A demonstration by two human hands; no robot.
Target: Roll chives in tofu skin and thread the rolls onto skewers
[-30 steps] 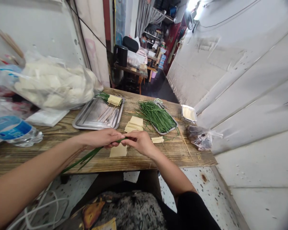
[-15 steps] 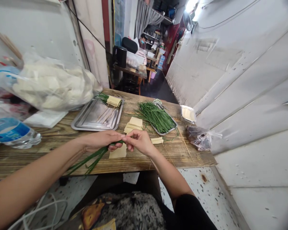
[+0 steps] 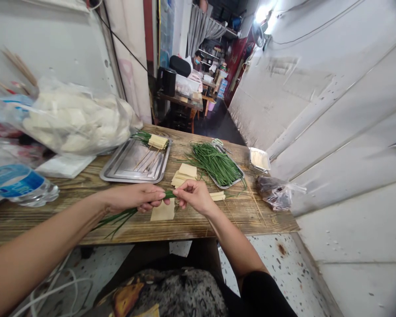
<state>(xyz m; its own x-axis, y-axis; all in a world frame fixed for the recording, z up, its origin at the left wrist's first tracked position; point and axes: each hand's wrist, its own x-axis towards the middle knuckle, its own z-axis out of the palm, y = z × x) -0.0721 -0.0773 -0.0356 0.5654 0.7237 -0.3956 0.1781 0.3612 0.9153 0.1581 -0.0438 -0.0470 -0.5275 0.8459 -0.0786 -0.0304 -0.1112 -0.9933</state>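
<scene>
A small bunch of garlic chives (image 3: 122,215) is gripped in my left hand (image 3: 147,196), its long green ends trailing toward the table's front edge. My right hand (image 3: 195,196) pinches the other end of the bunch between thumb and fingertips, with a short stretch of green showing between the hands. Below them one square tofu sheet (image 3: 163,212) lies flat on the wood. A stack of tofu sheets (image 3: 185,173) sits just beyond my hands. Right of my right hand lies a pale tofu roll (image 3: 218,196) with a thin skewer.
Loose chives heap on a metal tray (image 3: 240,177), scissors (image 3: 217,142) behind it. A left tray (image 3: 119,169) bears skewered chive rolls (image 3: 158,141). A bulging plastic bag (image 3: 81,123), water bottle (image 3: 20,185), foil box (image 3: 259,159) and dark bag (image 3: 277,192) stand around. A person sits far back.
My left hand has shifted slightly left along the chives, so more green shows between my hands. The trailing ends have moved left too. My right hand keeps its pinch.
</scene>
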